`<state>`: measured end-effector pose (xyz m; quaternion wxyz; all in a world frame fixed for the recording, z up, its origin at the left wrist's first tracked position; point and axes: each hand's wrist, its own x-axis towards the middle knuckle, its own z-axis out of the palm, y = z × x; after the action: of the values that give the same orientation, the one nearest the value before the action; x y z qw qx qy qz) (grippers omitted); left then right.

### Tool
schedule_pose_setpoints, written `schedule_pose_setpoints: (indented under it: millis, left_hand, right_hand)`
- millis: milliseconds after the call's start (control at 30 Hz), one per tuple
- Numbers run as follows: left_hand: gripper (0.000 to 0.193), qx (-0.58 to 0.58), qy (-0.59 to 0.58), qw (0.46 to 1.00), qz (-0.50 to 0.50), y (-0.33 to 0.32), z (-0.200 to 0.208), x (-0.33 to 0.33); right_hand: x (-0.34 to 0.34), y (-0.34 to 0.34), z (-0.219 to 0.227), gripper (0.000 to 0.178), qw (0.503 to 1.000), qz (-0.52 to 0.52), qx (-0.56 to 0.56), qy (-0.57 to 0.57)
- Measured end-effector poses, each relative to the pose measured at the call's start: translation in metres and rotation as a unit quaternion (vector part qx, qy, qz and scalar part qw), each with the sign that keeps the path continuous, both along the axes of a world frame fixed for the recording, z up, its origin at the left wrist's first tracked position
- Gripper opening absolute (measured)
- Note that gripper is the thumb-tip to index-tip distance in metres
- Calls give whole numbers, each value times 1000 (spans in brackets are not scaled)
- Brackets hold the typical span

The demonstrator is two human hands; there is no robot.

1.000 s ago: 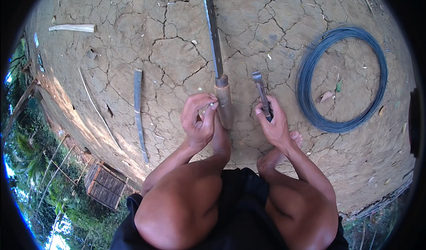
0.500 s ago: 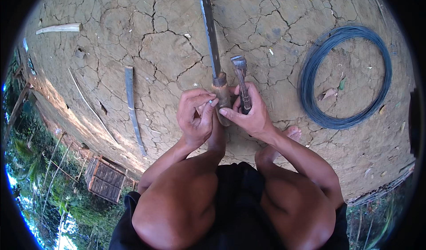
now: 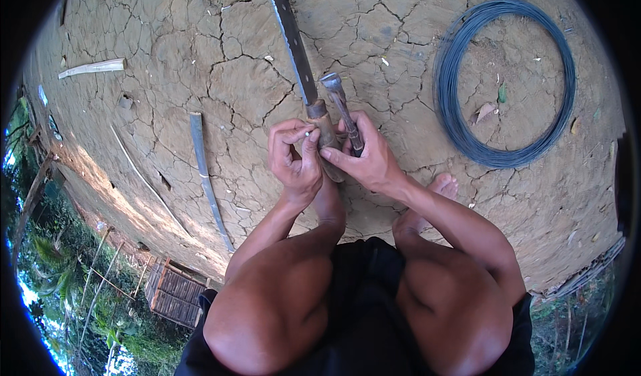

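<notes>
A machete with a long dark blade (image 3: 292,39) points away from me, and its worn wooden handle (image 3: 327,134) lies between my hands, above my left foot. My left hand (image 3: 294,159) is closed at the handle's left side, pinching a tiny nail-like piece (image 3: 307,134) with a pale end between thumb and fingertips. Wrapped round a hammer (image 3: 347,120) with a metal head and dark shaft, my right hand (image 3: 375,154) also rests its thumb against the machete handle. The hammer head is up, apart from the blade. Fingers behind the handle are partly hidden.
On the cracked earth to the right lies a coil of dark wire (image 3: 444,102) with dry leaves inside it. Leftward are a dark curved strip (image 3: 202,152), a thin stick (image 3: 143,176) and a pale wood piece (image 3: 91,68). My right foot (image 3: 427,202) stands near my right forearm.
The whole view has turned a little, so the machete leans further left and the coil sits higher. Both hands keep their grips, and the hammer tilts more to the left.
</notes>
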<state>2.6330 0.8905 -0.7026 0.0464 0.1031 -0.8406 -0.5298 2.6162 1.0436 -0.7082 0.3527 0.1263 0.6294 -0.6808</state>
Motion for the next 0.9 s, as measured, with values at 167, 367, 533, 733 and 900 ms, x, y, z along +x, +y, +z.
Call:
schedule_pose_setpoints:
  millis: [167, 367, 533, 733, 900]
  left_hand:
    - [8, -24, 15, 1000, -11, 0, -3, 4]
    - [8, -52, 40, 997, -28, -2, -9, 4]
    - [8, -65, 43, 996, -37, -3, -10, 5]
    - [9, -81, 55, 995, -37, -1, -10, 4]
    - [12, -118, 67, 990, -35, -1, -10, 4]
  right_hand:
    - [6, -3, -6, 43, 998, -20, 0, 53]
    - [5, -3, -5, 45, 999, -11, -2, 47]
    - [5, -4, -6, 47, 998, -15, -4, 59]
    - [4, -4, -5, 46, 999, -12, -7, 49]
    - [5, -4, -4, 47, 999, -4, -5, 44]
